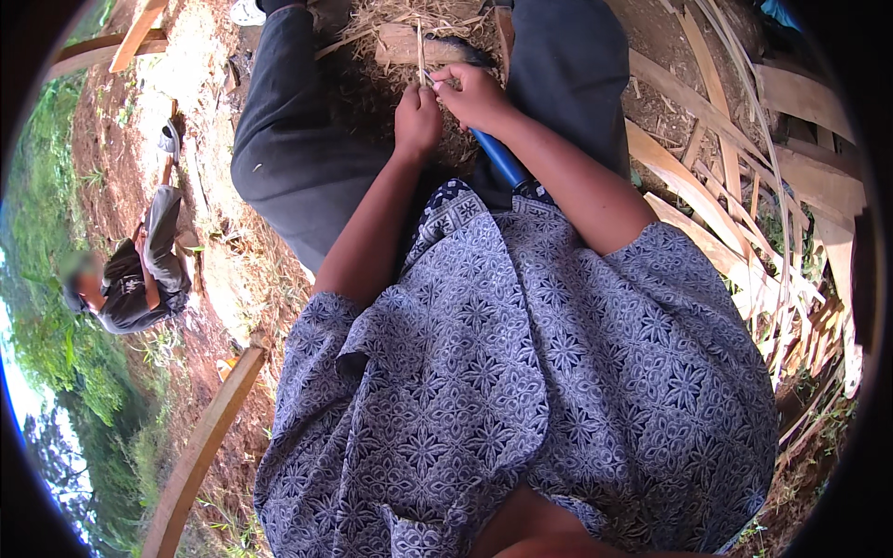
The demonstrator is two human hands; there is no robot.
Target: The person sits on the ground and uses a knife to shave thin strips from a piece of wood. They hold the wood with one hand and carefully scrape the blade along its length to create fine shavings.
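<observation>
- As the view looks down over the wearer's own body, a loose blue-and-white patterned shirt (pixel 446 372) fills the lower middle, with both bare forearms reaching forward out of its sleeves
- Just beyond the shirt hem, a blue rod-like handle (pixel 500 160) with a dark end slants beneath the right forearm, its far end hidden by the wrist
- Dark trousers (pixel 298 149) cover the two legs, which are spread apart with the hands between them
- The left hand (pixel 418 121) is closed narrow on the lower end of a thin pale strip (pixel 419 42), which stands up from the fingers toward the upper edge
- The right hand (pixel 473 96) is just beside it, fingers curled in close to the strip at the left fingertips; whether it grips the strip, the blue handle or both, I cannot tell
- Past the hands, a wooden block (pixel 398 44) lies on the ground behind the strip, among pale shavings (pixel 372 17)
- To the right, long split slats (pixel 688 181) lie crossed over one another
- At lower left, a wooden beam (pixel 205 446) slants upward
- Farther left, another person (pixel 139 284) in a dark top sits on the reddish slope, well apart, with green foliage (pixel 93 372) behind
</observation>
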